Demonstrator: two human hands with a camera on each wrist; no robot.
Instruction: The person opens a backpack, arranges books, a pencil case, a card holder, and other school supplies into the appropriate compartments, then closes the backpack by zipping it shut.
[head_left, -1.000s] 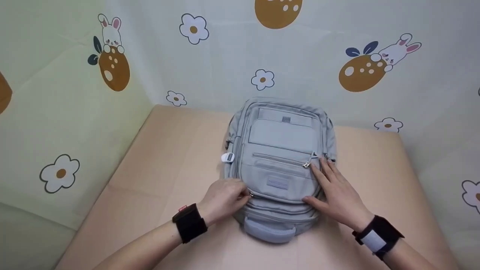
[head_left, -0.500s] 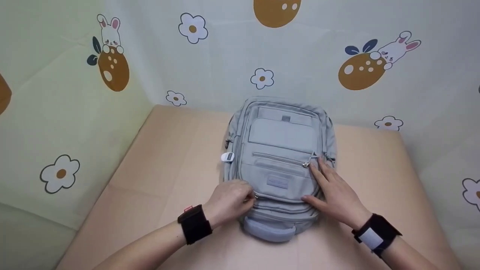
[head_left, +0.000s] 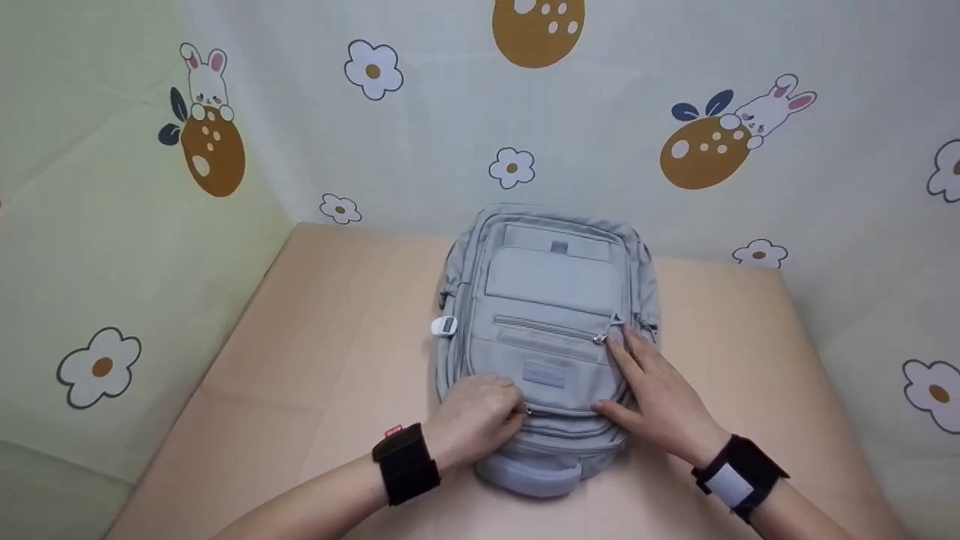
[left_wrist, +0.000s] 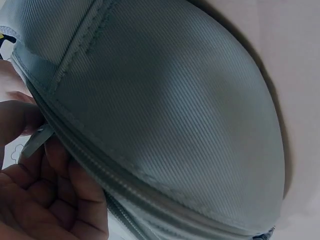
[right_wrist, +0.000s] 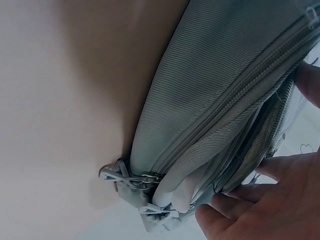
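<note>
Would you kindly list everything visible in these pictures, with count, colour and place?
backpack: one, pale grey, lying flat in the middle of the table, carry handle toward the person.
zipper pull: one, grey, on the backpack's near left edge, pinched by the left hand.
white clip: one, on the backpack's left side.
table: one, light peach, under the backpack.
backdrop: one, pale green with bunnies, flowers and brown eggs, behind and beside the table.
wrist straps: two, black, one on each wrist.
left hand: pinches the zipper pull.
right hand: fingers spread flat on the backpack.
</note>
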